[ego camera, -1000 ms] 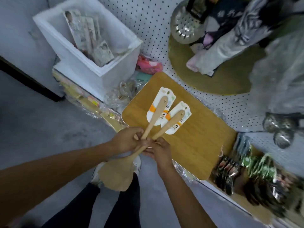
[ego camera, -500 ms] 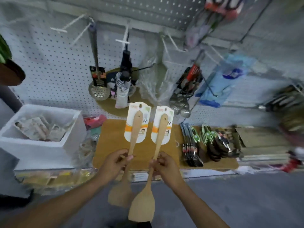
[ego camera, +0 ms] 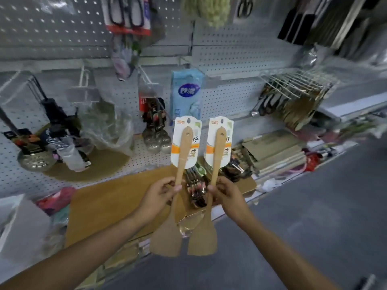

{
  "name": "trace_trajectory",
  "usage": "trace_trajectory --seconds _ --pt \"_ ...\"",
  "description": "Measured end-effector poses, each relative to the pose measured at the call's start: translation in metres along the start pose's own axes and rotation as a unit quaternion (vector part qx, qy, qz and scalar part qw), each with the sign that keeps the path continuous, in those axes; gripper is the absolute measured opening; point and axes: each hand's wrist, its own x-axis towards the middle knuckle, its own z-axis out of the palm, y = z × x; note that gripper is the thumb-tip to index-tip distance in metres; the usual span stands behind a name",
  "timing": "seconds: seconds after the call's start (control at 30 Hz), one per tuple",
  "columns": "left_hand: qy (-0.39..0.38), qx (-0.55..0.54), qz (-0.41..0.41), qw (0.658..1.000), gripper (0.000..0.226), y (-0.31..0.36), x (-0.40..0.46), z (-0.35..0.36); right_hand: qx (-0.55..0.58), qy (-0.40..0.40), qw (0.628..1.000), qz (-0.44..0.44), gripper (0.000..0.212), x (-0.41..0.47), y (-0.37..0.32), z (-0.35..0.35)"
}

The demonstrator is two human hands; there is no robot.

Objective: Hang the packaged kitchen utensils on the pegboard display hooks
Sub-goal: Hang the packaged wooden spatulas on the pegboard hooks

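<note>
I hold two wooden spatulas upright, side by side, each on a white and orange card with a hang hole at the top. My left hand [ego camera: 157,195] grips the handle of the left spatula [ego camera: 182,155]. My right hand [ego camera: 225,194] grips the handle of the right spatula [ego camera: 216,155]. Both blades point down near my forearms. The cards stand in front of the white pegboard [ego camera: 230,97]. White hooks [ego camera: 293,82] carrying wooden utensils jut out at the upper right.
Hanging on the board are a blue packet [ego camera: 186,93], scissors [ego camera: 125,15], metal ladles [ego camera: 156,141] and plastic-wrapped goods [ego camera: 104,122]. A wooden board [ego camera: 117,204] lies on the shelf below, with packed tools [ego camera: 195,185] and flat boxes [ego camera: 276,151]. Grey floor is at the right.
The view has swung upward and right from the shelf to the pegboard. The two spatulas, crossed together a second ago, are now held apart and parallel, raised higher toward the board.
</note>
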Motion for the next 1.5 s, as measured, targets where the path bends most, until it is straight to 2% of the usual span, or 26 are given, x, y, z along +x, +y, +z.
trace_trajectory --seconds 0.13,0.3,0.57,0.7,1.0,1.17,1.5 --pt "-0.021 0.011 0.015 1.000 0.018 0.021 0.034 0.072 -0.018 0.029 0.999 -0.020 0.014 0.002 0.009 -0.084" --pt "-0.037 0.034 0.017 0.999 0.012 0.038 0.072 0.158 -0.023 0.073 0.997 -0.016 0.011 0.003 0.023 -0.185" --pt "-0.066 0.019 0.030 0.997 0.005 0.061 0.137 0.267 -0.003 0.130 0.991 -0.006 0.009 0.001 0.041 -0.305" --pt "-0.093 -0.010 0.031 0.995 0.012 0.067 0.164 0.311 0.017 0.159 0.987 0.005 0.010 0.011 0.052 -0.344" --pt "-0.196 0.016 0.058 0.979 0.016 0.079 0.272 0.386 -0.014 0.201 0.979 0.023 0.009 0.081 0.070 -0.421" --pt "-0.218 0.047 0.090 0.971 0.016 0.096 0.342 0.425 -0.002 0.231 0.972 0.031 0.009 0.125 0.071 -0.468" --pt "-0.256 0.023 0.081 0.963 0.010 0.111 0.435 0.484 -0.006 0.263 0.964 0.029 0.010 0.183 0.079 -0.541"
